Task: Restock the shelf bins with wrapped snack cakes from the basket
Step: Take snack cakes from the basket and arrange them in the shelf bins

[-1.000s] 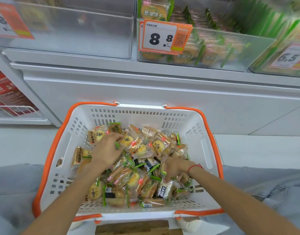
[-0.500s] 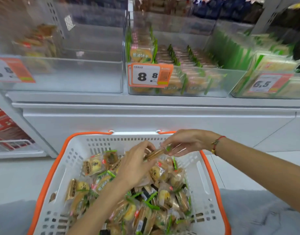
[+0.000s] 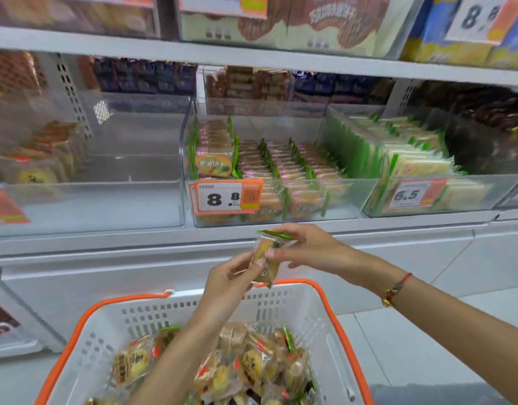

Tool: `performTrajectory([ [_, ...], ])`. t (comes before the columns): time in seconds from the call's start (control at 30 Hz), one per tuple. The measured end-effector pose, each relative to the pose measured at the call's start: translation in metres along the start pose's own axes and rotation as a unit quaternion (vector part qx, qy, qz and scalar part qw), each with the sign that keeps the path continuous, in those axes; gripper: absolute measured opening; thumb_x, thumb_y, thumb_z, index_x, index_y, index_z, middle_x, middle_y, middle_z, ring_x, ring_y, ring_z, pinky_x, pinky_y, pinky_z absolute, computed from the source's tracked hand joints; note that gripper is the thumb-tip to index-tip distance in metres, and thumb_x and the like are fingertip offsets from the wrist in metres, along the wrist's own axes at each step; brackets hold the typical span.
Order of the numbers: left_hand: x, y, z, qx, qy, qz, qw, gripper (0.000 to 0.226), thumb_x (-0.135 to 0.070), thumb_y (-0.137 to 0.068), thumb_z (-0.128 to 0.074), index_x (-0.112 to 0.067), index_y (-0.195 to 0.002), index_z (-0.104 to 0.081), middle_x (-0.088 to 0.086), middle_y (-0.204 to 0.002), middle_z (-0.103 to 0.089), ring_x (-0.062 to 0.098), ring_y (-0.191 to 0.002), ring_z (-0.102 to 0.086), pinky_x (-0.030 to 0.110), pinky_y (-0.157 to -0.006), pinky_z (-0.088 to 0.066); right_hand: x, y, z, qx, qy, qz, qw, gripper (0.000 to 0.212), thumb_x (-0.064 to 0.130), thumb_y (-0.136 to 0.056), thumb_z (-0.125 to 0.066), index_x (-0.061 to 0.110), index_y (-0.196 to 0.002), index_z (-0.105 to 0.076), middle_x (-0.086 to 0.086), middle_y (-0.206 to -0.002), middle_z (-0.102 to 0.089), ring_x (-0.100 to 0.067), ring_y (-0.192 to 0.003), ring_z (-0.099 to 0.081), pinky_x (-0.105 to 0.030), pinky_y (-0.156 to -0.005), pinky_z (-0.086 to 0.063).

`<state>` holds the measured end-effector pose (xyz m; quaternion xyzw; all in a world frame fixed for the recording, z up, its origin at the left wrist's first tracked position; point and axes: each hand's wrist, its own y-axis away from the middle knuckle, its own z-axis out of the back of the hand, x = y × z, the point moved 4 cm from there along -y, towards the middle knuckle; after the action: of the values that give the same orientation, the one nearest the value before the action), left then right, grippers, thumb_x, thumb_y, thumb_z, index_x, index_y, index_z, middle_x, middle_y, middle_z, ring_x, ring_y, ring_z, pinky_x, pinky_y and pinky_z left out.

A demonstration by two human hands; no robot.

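Observation:
A green-edged wrapped snack cake (image 3: 266, 260) is held upright above the far rim of the white basket (image 3: 140, 317), which has orange handles. My left hand (image 3: 231, 283) pinches its lower left side. My right hand (image 3: 304, 248) pinches its top and right side. Several more wrapped snack cakes (image 3: 246, 366) lie heaped in the basket. Straight ahead stands a clear shelf bin (image 3: 334, 211) with an 8.8 price tag (image 3: 225, 197), packed with rows of green-edged packets. To its left a clear bin (image 3: 105, 200) holds only a few yellow cakes (image 3: 38, 159) at its left end.
A third bin (image 3: 462, 197) tagged 6.5 at the right holds pale green-edged packets. Upper shelves carry other packaged snacks. Below the bins runs a white shelf base (image 3: 135, 267). A red string bracelet (image 3: 396, 287) is on my right wrist.
Both hands have come up out of the basket with one snack cake between them. My view has tilted up, so the shelf bins fill more of the frame.

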<state>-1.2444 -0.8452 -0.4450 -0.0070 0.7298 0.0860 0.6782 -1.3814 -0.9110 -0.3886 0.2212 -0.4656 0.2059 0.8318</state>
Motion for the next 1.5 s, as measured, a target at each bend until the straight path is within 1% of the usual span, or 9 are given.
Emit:
performTrajectory([
  [0.2,-0.041,-0.014,0.003,-0.088,-0.082,-0.133,0.984,0.025,-0.019,-0.085,-0.068,-0.03,-0.105,-0.06,-0.012,-0.106,-0.065,0.0,-0.102,-0.059,0.004,-0.074,-0.042,0.021,0.006,0.036,-0.062,0.097,0.094,0.989,0.02,0.006,-0.078,-0.076,0.012,-0.096,-0.07,-0.009,-0.097,-0.071,-0.01,-0.082,-0.063,-0.025,-0.08,-0.051],
  [0.33,-0.075,-0.016,0.04,-0.249,-0.174,-0.227,0.925,0.048,-0.022,-0.081,-0.073,-0.026,-0.123,-0.049,-0.01,-0.122,-0.05,0.009,-0.112,-0.048,0.025,-0.096,-0.038,0.041,0.009,0.096,-0.195,0.124,0.129,0.964,0.027,0.007,-0.073,-0.079,0.021,-0.087,-0.06,-0.001,-0.089,-0.068,-0.019,-0.082,-0.066,-0.035,-0.075,-0.053],
  [0.43,-0.101,-0.025,0.063,-0.316,-0.294,-0.269,0.861,0.076,-0.022,-0.072,-0.082,-0.013,-0.135,-0.042,0.005,-0.134,-0.043,0.023,-0.123,-0.041,0.038,-0.106,-0.035,0.06,0.002,0.143,-0.214,0.206,0.129,0.946,0.035,0.009,-0.08,-0.074,0.024,-0.107,-0.057,0.003,-0.089,-0.066,-0.018,-0.085,-0.063,-0.035,-0.08,-0.05],
  [0.5,-0.111,-0.036,0.07,-0.3,-0.351,-0.246,0.852,0.097,-0.028,-0.066,-0.086,-0.009,-0.144,-0.031,0.01,-0.144,-0.036,0.026,-0.13,-0.036,0.039,-0.109,-0.032,0.073,-0.012,0.164,-0.183,0.348,0.109,0.913,0.041,0.012,-0.084,-0.07,0.024,-0.122,-0.06,0.004,-0.095,-0.066,-0.017,-0.088,-0.06,-0.026,-0.078,-0.041],
  [0.6,-0.117,-0.052,0.07,-0.26,-0.412,-0.206,0.848,0.118,-0.041,-0.064,-0.085,-0.009,-0.151,-0.013,0.009,-0.154,-0.027,0.026,-0.139,-0.028,0.043,-0.11,-0.031,0.085,-0.034,0.175,-0.116,0.501,0.044,0.857,0.03,0.018,-0.084,-0.067,0.025,-0.112,-0.07,0.007,-0.096,-0.066,-0.012,-0.086,-0.055,-0.02,-0.075,-0.035],
  [0.8,-0.112,-0.062,0.068,-0.239,-0.426,-0.215,0.846,0.111,-0.048,-0.068,-0.08,-0.012,-0.152,-0.017,0.006,-0.155,-0.029,0.026,-0.14,-0.03,0.046,-0.108,-0.034,0.062,-0.071,0.165,0.034,0.593,-0.098,0.798,0.031,0.018,-0.079,-0.072,0.028,-0.108,-0.073,0.011,-0.093,-0.069,-0.012,-0.089,-0.06,-0.023,-0.083,-0.045],
  [1.1,-0.105,-0.07,0.073,-0.245,-0.432,-0.226,0.838,0.103,-0.056,-0.066,-0.078,-0.015,-0.147,-0.027,0.007,-0.147,-0.04,0.028,-0.134,-0.037,0.051,-0.105,-0.039,0.051,-0.08,0.163,0.039,0.545,-0.106,0.831,0.029,0.015,-0.079,-0.07,0.03,-0.104,-0.073,0.009,-0.09,-0.064,-0.016,-0.094,-0.06,-0.03,-0.095,-0.047],
  [1.33,-0.104,-0.072,0.073,-0.245,-0.428,-0.219,0.842,0.101,-0.058,-0.065,-0.077,-0.016,-0.144,-0.03,0.006,-0.144,-0.043,0.027,-0.131,-0.04,0.052,-0.102,-0.041,0.036,-0.084,0.16,-0.014,0.599,-0.088,0.796,0.026,0.014,-0.086,-0.061,0.034,-0.098,-0.073,0.006,-0.094,-0.061,-0.019,-0.092,-0.058,-0.028,-0.073,-0.044],
  [1.5,-0.108,-0.066,0.07,-0.24,-0.414,-0.213,0.852,0.106,-0.048,-0.069,-0.08,-0.013,-0.149,-0.021,0.007,-0.152,-0.033,0.027,-0.137,-0.033,0.049,-0.109,-0.035,0.043,-0.075,0.165,-0.034,0.549,-0.08,0.831,0.022,0.015,-0.081,-0.067,0.026,-0.099,-0.074,0.008,-0.091,-0.067,-0.018,-0.093,-0.062,-0.031,-0.086,-0.051],
])
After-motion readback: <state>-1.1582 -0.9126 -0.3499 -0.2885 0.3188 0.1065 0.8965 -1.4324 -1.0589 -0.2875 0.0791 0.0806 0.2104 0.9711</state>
